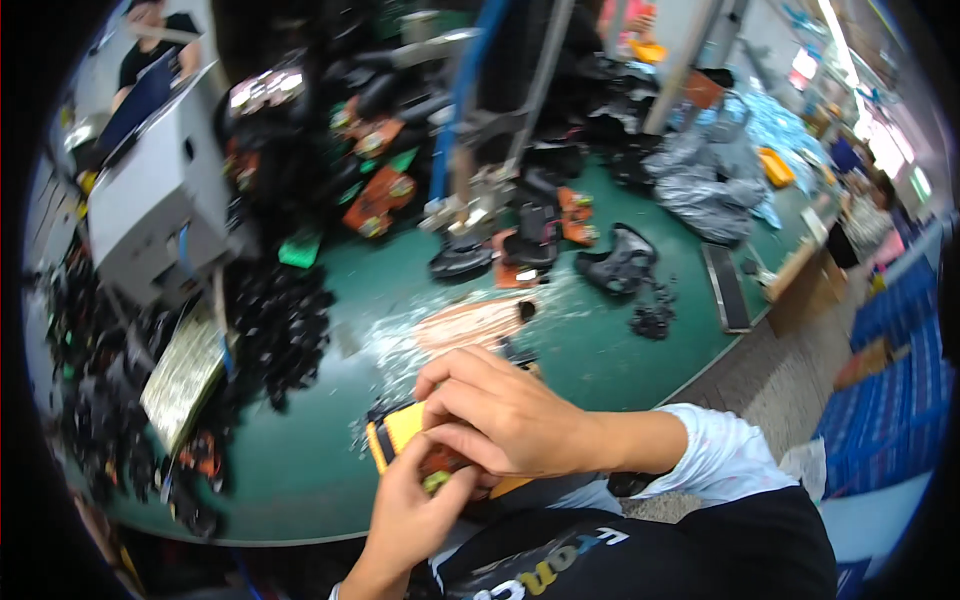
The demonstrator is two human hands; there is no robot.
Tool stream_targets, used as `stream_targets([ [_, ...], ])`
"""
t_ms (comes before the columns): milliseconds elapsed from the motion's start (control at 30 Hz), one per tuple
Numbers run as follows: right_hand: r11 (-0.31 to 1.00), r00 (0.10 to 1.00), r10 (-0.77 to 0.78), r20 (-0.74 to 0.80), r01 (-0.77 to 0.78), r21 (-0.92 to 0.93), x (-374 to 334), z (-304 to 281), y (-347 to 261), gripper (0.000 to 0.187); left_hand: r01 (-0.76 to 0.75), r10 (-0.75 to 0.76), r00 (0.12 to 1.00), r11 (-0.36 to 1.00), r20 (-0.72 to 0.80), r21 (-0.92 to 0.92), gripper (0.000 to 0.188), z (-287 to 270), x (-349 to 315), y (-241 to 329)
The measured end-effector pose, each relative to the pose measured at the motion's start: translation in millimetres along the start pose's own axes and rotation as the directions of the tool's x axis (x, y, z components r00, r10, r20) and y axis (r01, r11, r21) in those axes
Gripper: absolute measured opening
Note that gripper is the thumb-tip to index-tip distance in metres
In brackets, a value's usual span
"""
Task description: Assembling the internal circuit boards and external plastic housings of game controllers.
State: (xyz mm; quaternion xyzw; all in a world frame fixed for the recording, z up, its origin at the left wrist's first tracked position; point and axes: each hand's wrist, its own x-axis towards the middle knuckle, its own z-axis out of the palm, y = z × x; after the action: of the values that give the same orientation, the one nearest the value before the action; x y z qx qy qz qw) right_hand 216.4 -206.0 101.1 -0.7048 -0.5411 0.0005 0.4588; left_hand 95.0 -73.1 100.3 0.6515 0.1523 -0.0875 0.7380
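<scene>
Yellow part (400,428), a small flat piece with a black edge and an orange-and-green fitting (437,470) against it, held between both hands just above the near rim of the green counter (300,470). Right hand (505,420) lies over the top of the part, fingers curled and pressing down on it, thumb tucked toward the fitting. Left hand (410,520) comes up from below, thumb and fingers pinching the lower edge beside the fitting. Much of the part is hidden under the hands, so its full outline cannot be told.

Judged from its size and look, the part is light, rigid moulded plastic; it should not bend under a pinch, and its smooth faces may slide if gripped only flat. The black edges and corners offer the surest hold, leaving the fitting free. The small fitting looks the more delicate piece and is best pressed squarely.

On the counter beyond: a heap of small black pieces (285,330), a black moulded shell (620,262), orange-and-green parts (378,200), a grey machine (160,205) at left, and a pale scuffed patch (470,322) just past the hands. Another person (150,55) sits at far left.
</scene>
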Motion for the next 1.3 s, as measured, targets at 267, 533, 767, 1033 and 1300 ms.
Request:
stream_targets([
  [267,0.713,0.737,0.369,-0.566,-0.615,-0.336,-98.2,-133.4,51.5,0.006,0.039,-0.102,0.986,0.908,-0.129,-0.417,0.047,-9.4,9.0,-5.0],
  [533,0.408,0.537,0.615,-0.577,-0.843,-0.35,-139.7,-145.8,94.6,0.018,0.042,-0.085,0.993,0.898,-0.08,-0.438,0.03,-10.1,2.1,-12.0],
  [767,0.299,0.497,0.749,-0.438,-0.844,-0.445,-121.2,-144.4,102.3,0.017,0.043,-0.107,0.988,0.882,-0.109,-0.47,0.039,-11.4,-9.4,-15.0],
  [1033,0.695,0.689,0.621,-0.373,-0.704,-0.143,-88.9,-121.4,33.3,0.006,0.001,-0.09,0.974,0.921,-0.21,-0.389,0.041,8.2,6.1,-15.4],
  [1300,0.202,0.555,0.778,0.296,-0.666,0.718,-61.4,-17.4,-19.9,0.015,-0.049,-0.043,0.985,0.856,-0.165,-0.514,0.045,20.9,2.8,-19.4],
])
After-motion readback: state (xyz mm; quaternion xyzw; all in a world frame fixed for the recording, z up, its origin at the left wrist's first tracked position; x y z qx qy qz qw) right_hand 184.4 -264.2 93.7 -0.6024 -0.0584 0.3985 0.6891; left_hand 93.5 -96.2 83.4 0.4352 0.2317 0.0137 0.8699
